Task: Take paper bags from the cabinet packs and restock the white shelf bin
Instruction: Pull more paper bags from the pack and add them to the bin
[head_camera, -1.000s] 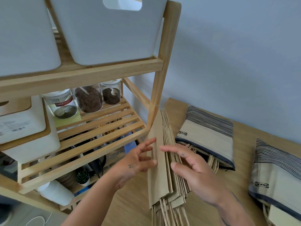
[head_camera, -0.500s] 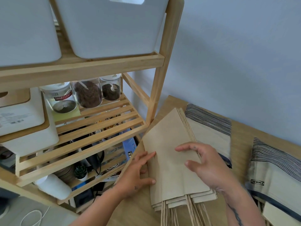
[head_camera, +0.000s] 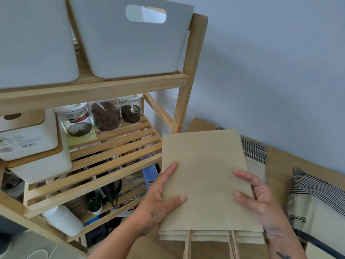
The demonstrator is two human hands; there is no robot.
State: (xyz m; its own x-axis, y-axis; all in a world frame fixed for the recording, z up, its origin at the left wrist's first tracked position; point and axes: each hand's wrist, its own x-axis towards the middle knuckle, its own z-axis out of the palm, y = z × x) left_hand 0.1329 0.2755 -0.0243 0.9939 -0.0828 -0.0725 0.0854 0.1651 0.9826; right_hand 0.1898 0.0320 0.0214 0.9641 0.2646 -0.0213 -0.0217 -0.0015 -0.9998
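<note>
Pale wall behind; below the white shelf bin, both hands, left hand and right hand, clamp the flat paper bags by their side edges. Stack judged light, floppy, slippery; grip both edges.

A pale blue-grey wall is seen behind, evenly lit by soft daylight. A light wooden slatted shelf unit is stood against it at left, with a wooden table set just beside its right post. Grey floor is glimpsed at lower left.
</note>
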